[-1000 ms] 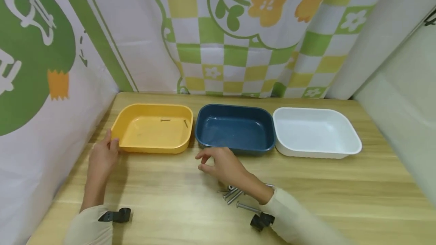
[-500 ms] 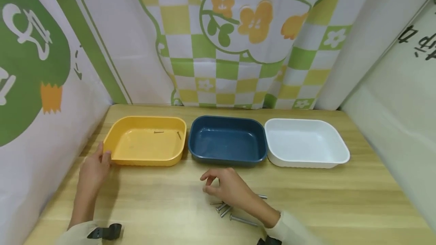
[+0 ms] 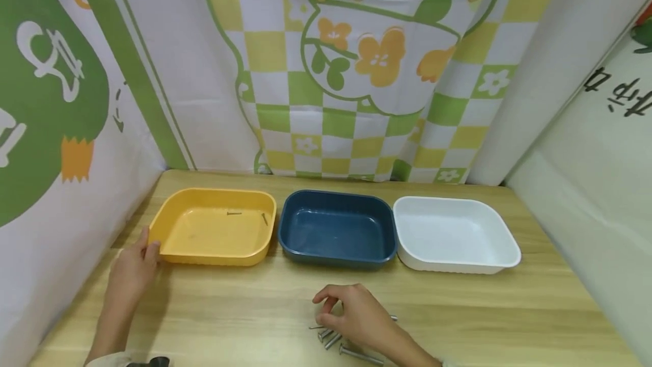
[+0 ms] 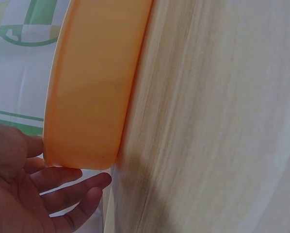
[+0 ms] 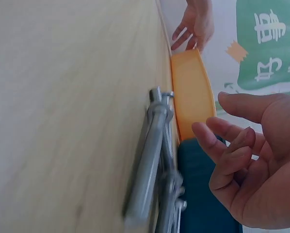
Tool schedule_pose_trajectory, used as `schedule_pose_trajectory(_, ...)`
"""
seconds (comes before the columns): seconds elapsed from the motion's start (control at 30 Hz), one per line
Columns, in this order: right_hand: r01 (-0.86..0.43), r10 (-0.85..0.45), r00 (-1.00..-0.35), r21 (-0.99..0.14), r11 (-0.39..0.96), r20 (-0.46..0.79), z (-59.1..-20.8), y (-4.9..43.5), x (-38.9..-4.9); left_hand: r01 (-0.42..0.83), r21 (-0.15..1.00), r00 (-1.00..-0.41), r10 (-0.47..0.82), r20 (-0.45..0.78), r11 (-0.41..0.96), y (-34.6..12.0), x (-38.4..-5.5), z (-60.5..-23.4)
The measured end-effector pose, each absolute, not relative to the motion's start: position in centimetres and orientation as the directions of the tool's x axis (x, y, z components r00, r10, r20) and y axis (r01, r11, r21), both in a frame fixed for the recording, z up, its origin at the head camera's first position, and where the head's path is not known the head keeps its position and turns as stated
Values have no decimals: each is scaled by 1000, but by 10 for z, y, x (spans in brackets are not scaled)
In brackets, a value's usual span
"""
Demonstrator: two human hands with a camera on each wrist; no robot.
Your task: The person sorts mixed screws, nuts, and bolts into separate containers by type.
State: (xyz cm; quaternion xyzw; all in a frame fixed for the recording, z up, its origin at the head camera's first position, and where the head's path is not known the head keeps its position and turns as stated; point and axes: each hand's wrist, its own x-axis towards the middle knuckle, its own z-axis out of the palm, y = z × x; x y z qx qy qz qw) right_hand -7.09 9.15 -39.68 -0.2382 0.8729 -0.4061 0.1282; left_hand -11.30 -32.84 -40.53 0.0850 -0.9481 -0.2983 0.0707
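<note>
My left hand [image 3: 133, 269] pinches the front left corner of a yellow tray [image 3: 214, 260]. In the left wrist view its thumb meets the tray's rim and the other fingers spread along the outer wall. Two small screws or nails [image 3: 234, 213] lie inside that tray. My right hand [image 3: 364, 319] hovers over a small pile of metal bolts [image 3: 360, 356], fingers loosely bent and holding nothing. In the right wrist view the bolts [image 5: 152, 155] lie on the table beside the hand, apart from its fingers. A thin nail-like piece [image 3: 316, 327] pokes out under the right fingertips.
A dark blue tray [image 3: 336, 261] stands right of the yellow one, and a white tray [image 3: 458, 268] beside it. All three line up near the back of the wooden table [image 3: 229, 310]. A patterned curtain [image 3: 336, 95] hangs behind, with cloth on both sides.
My right hand has drawn back from near the blue tray's front edge toward the bolts. The left hand keeps its place at the yellow tray. The head view has tilted up.
</note>
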Motion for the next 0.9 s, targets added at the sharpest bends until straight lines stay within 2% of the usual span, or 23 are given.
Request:
schedule_pose_trajectory(0.33,-274,-472,-880,-759,591,-50,-400,123,-75,-167,593,-975,-223,22,788,-327,-112,-400)
schedule_pose_trajectory(0.57,-266,-491,-871,-811,521,-30,-409,144,-76,-158,593,-983,-185,-16,790,-325,-117,-408)
schedule_pose_trajectory(0.9,-251,-502,-864,-841,479,-28,-413,142,-86,-113,583,-978,-194,79,804,-329,-114,-407)
